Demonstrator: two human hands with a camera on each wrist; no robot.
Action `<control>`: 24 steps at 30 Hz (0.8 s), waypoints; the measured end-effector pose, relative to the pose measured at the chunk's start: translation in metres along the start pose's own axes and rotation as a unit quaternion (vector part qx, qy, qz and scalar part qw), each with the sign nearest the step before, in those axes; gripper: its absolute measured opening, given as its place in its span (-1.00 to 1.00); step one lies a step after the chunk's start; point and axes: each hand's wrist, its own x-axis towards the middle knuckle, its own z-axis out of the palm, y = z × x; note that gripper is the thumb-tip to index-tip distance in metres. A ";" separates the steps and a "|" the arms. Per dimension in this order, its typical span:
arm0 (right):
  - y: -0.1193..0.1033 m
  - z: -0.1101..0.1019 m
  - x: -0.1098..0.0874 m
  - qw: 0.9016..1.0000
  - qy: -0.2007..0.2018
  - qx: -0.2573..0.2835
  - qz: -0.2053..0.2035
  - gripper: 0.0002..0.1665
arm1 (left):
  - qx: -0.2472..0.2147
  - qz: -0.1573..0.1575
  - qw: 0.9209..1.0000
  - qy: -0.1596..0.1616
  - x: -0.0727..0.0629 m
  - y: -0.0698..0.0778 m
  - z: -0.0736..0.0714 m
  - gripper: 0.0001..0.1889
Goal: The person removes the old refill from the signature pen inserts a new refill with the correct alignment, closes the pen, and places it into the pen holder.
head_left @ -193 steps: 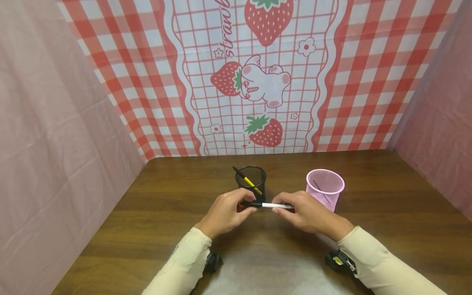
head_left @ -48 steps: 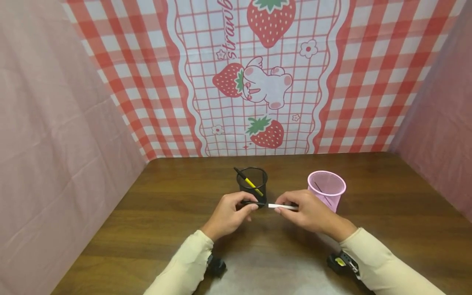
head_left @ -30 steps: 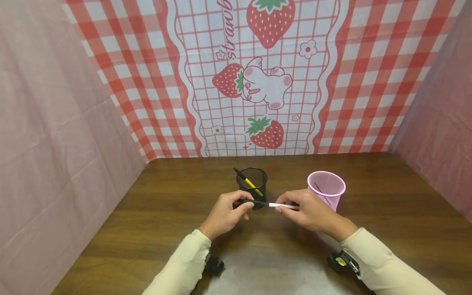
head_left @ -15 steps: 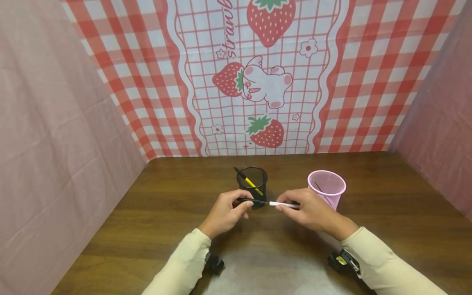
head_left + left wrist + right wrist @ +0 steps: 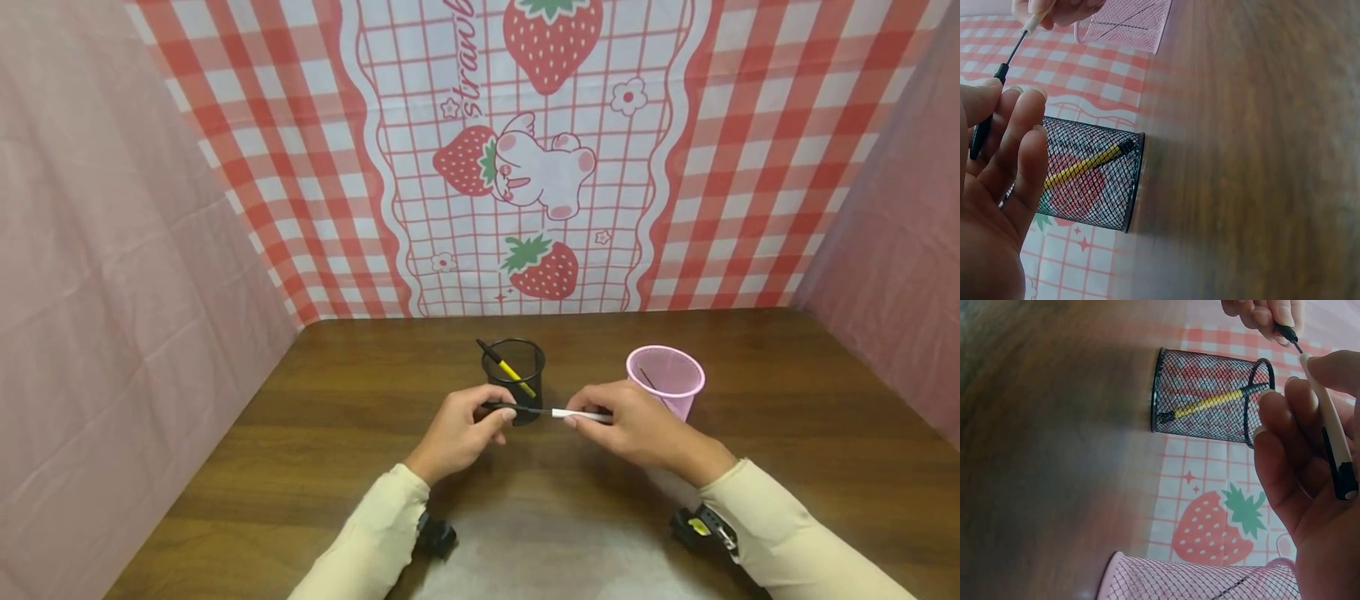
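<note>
White barrel (image 5: 1327, 412) lay pinched in the right hand (image 5: 641, 425), black tip section (image 5: 980, 137) in the left hand (image 5: 461, 433), thin rod (image 5: 1017, 47) spanning them left-to-right before the black mesh cup (image 5: 1094, 212), though I couldn't tell which piece held it.

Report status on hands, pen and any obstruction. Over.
Left hand pinching black pen section; right hand gripping white barrel. Thin refill bridging gap, far end inside barrel. Nothing visible blocking; black mesh cup just beyond left hand.
</note>
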 end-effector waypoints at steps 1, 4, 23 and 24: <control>0.000 -0.001 0.000 1.000 -0.001 0.000 -0.001 -0.92 | -0.001 0.001 1.000 -0.002 0.000 0.000 0.000 -0.90; 0.000 -0.003 0.000 1.000 -0.005 0.001 -0.006 -0.90 | -0.002 0.007 1.000 -0.007 0.001 0.000 0.002 -0.88; 0.000 -0.017 0.001 0.998 -0.046 -0.003 0.030 -0.89 | 0.003 -0.015 1.000 0.002 0.003 -0.020 0.003 -0.92; 0.000 -0.018 0.001 0.998 -0.046 -0.005 0.030 -0.90 | 0.002 -0.016 1.000 0.002 0.003 -0.024 0.004 -0.91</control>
